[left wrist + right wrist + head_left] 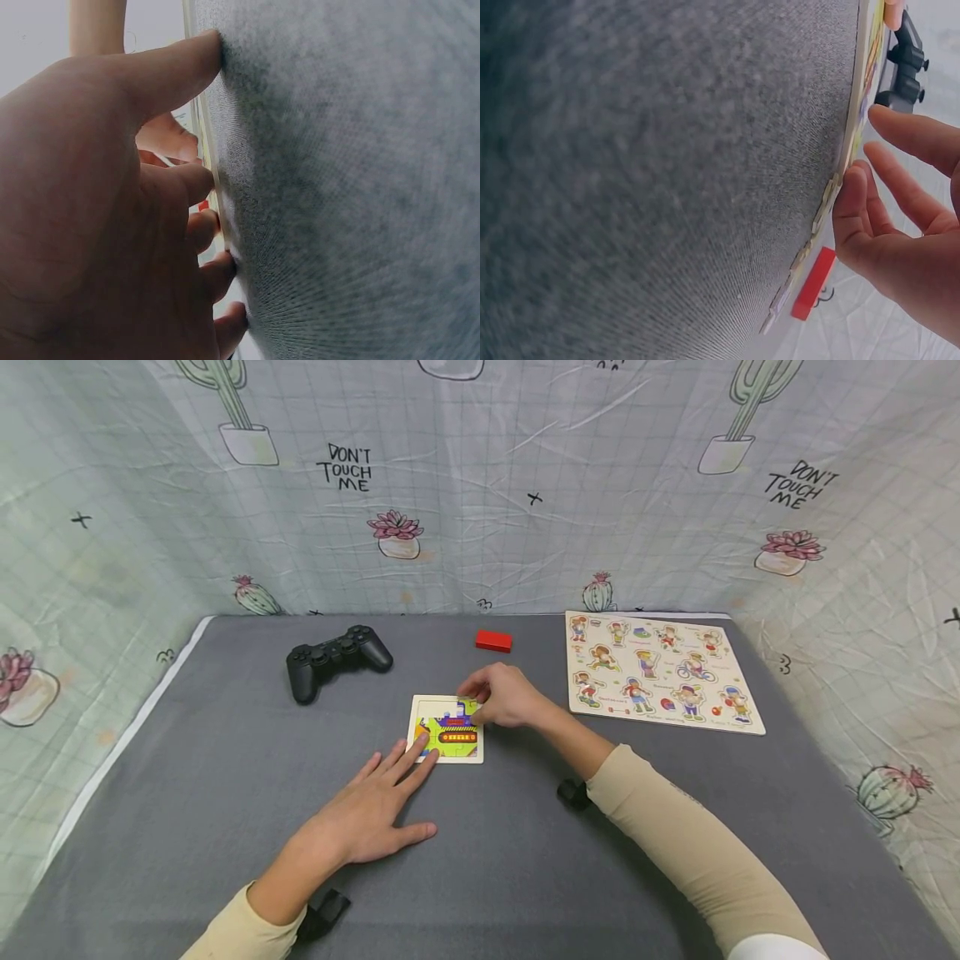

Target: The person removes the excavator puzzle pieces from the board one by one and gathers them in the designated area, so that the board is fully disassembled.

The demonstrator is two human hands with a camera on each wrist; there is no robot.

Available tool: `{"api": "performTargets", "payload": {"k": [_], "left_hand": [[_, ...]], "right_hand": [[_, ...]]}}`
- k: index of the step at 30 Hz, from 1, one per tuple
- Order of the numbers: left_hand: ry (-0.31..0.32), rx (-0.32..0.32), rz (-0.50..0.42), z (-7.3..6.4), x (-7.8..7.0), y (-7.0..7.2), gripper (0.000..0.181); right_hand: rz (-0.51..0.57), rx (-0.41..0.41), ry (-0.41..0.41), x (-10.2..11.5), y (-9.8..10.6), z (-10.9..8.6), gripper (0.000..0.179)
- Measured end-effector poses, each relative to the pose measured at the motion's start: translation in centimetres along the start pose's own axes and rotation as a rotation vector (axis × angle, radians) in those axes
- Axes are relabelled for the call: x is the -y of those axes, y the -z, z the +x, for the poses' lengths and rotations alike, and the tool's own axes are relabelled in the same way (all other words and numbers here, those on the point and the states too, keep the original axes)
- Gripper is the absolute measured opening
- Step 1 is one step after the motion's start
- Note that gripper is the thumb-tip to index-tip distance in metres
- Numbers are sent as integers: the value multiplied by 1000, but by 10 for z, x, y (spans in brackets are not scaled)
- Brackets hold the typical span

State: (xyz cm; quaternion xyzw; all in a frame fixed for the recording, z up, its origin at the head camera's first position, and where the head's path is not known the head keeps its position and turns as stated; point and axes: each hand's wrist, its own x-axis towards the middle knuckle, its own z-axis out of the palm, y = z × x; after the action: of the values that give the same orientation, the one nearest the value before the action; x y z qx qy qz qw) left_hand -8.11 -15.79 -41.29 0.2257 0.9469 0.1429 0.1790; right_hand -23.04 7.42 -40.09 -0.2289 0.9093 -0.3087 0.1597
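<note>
Backdrop cloth (465,556): pale grid print, potted cacti and succulents, lettering "DON'T TOUCH ME"; hung behind and to both sides of the jigsaw puzzle (455,737).
Table (480,877): grey surface, beneath the puzzle.
Figure board (626,652): cream, with colourful sporting figures; flat, right of the puzzle and farther back, well apart.
Left hand (371,814): beige sleeve; fingers spread, fingertips on the puzzle's lower left part, thumb out to the side.
Right hand (506,697): beige sleeve; fingers bent, at the puzzle's upper right corner; whether they pinch a piece cannot be told.
Game controller (337,653): black; left of the puzzle and farther back.
Jigsaw puzzle: cream frame, purple tracked vehicle on green; flat on the table, between the hands.
Rectangular block (493,641): red; behind the puzzle, slightly right, not touching it.
</note>
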Motion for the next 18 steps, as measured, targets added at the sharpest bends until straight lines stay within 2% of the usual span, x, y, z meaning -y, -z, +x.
{"api": "performTargets", "payload": {"k": [18], "left_hand": [[-7,-8,11,0,1,-1,93]], "right_hand": [[-43,6,5,4,-4,1,34]]}}
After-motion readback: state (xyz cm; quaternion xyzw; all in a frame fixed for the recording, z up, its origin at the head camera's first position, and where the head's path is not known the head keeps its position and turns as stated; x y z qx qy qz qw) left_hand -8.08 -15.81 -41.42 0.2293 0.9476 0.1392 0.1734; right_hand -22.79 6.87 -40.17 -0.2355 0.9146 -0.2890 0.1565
